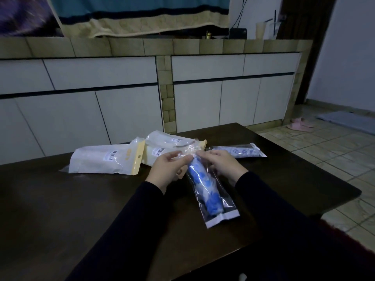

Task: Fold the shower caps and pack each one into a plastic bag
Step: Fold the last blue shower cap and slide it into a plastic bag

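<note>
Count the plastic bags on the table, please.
5. One clear bag with a blue cap, held by both hands; one beyond the right hand; three white ones at left. More may be hidden.

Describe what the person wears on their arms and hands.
Both arms are covered by long, plain dark sleeves, black or near it, ending at the wrists. The left hand and right hand are bare: no gloves, and no rings, watch or markings are visible in this dim light.

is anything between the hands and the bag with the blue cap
No. The left hand and right hand already pinch the open end of the clear bag, with the blue cap rolled inside.
</note>
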`<state>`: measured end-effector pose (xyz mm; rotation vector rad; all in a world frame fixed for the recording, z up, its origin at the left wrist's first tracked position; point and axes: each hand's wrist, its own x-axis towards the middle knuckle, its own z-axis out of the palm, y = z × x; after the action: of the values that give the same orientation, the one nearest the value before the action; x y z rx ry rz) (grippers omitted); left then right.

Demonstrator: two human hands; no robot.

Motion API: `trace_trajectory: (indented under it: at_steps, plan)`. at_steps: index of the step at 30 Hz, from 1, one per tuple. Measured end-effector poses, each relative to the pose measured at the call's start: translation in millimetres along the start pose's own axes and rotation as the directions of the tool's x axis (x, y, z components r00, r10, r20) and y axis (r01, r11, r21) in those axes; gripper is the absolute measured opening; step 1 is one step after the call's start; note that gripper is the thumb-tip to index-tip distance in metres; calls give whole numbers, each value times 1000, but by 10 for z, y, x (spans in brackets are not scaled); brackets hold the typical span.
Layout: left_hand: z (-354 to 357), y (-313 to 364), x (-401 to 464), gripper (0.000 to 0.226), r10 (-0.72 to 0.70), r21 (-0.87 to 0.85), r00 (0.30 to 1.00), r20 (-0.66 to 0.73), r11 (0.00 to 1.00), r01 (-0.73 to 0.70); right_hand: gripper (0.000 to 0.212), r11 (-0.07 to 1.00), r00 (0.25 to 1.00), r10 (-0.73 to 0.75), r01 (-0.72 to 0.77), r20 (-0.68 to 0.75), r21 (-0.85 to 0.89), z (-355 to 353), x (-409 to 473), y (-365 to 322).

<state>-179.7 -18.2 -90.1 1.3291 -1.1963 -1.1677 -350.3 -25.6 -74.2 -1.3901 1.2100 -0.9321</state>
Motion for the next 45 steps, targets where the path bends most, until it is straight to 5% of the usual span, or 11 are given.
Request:
trace_trajectory:
  at_steps: [5, 16, 28, 34, 42, 45]
  plan:
    - [-81, -11, 56, 29, -6, -61, 997, 75, 998, 10, 28, 999, 998, 21, -23, 51, 36, 1, 42, 7]
    - [-118, -43, 110, 16, -14, -166, 993, 115, 986, 33, 14, 986, 995, 38, -52, 91, 157, 61, 146, 41]
    - [-226, -83, 125, 18, 91, -155, 983, 157, 986, -67, 12, 921, 983, -30, -42, 180, 386, 108, 136, 76]
    - [-205, -81, 73, 27, 142, -285, 961, 236, 956, -72, 21, 890, 977, -71, -30, 203, 455, 146, 127, 81]
    - [-211, -102, 68, 23, 138, -267, 934, 330, 962, -48, 27, 931, 975, -172, 113, 144, 348, 133, 92, 76]
    - [-223, -72, 55, 43, 90, -242, 942, 322, 970, -10, 27, 956, 959, -235, 198, 161, 218, 104, 90, 102]
